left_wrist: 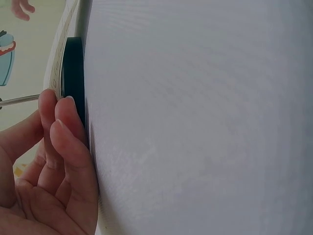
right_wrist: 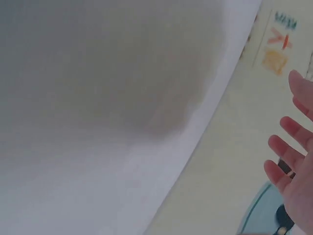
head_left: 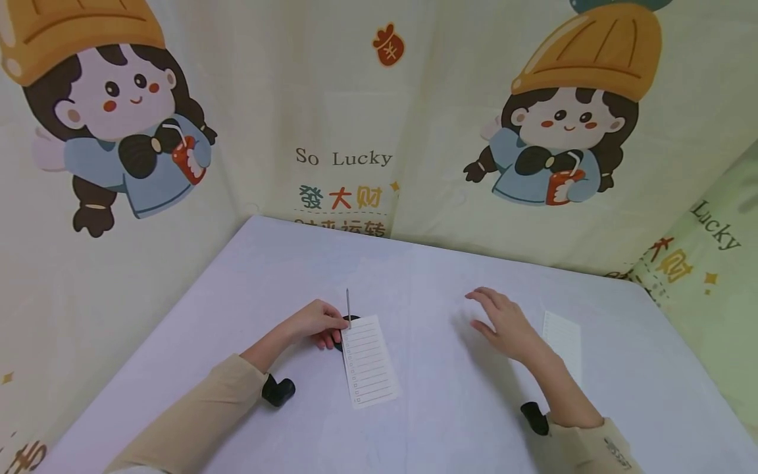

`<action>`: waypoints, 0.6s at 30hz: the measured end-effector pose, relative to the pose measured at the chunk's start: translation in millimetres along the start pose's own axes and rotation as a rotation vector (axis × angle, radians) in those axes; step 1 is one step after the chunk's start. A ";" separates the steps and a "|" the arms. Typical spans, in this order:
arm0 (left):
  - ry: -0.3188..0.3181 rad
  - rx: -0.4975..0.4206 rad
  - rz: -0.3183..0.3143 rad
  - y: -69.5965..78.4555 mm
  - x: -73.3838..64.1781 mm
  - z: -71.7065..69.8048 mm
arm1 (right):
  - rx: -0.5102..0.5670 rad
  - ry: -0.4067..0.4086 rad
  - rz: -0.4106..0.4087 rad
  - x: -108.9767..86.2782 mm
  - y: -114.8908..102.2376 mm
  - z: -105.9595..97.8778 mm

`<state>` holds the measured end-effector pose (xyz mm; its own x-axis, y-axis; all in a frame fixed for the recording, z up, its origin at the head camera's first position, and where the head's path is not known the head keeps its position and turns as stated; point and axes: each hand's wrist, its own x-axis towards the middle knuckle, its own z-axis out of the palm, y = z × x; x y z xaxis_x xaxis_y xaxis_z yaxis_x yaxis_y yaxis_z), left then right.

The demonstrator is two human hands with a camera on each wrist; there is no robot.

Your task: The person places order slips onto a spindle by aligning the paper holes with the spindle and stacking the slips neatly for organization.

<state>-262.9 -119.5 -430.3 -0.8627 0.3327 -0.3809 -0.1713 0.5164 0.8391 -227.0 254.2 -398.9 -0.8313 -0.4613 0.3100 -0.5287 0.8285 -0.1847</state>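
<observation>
A thin metal spike [head_left: 348, 304] stands upright on a round dark base [left_wrist: 73, 68]. A lined paper slip [head_left: 372, 365] with small checkboxes down one side lies over the base, its upper corner at the foot of the spike. My left hand [head_left: 320, 324] pinches the slip's edge beside the spike, with fingertips right against the base in the left wrist view. To the right, my right hand [head_left: 506, 326] hovers above the table with spread, slightly bent fingers and nothing in it. Another lined slip [head_left: 562, 339] lies beyond the right wrist, partly covered by the forearm.
A white cloth covers the table [head_left: 414, 283]. Behind it hangs a cream curtain [head_left: 438, 164] with cartoon figures and lettering. Black wrist devices [head_left: 278, 391] sit at both sleeves.
</observation>
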 end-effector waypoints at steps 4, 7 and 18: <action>0.003 0.002 -0.001 -0.3 -0.5 0.4 | -0.063 -0.071 0.126 -11.4 30.8 -12.4; 0.003 0.001 0.000 0.0 -1.2 0.7 | -0.081 -0.126 0.190 -19.6 51.1 -20.7; -0.006 -0.003 0.026 -0.6 -1.2 0.8 | -0.076 -0.286 0.387 -42.6 112.8 -38.3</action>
<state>-261.4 -119.6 -430.6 -0.8640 0.3505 -0.3614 -0.1505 0.5052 0.8498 -244.6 379.5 -397.3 -0.9838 -0.1748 -0.0387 -0.1663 0.9723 -0.1642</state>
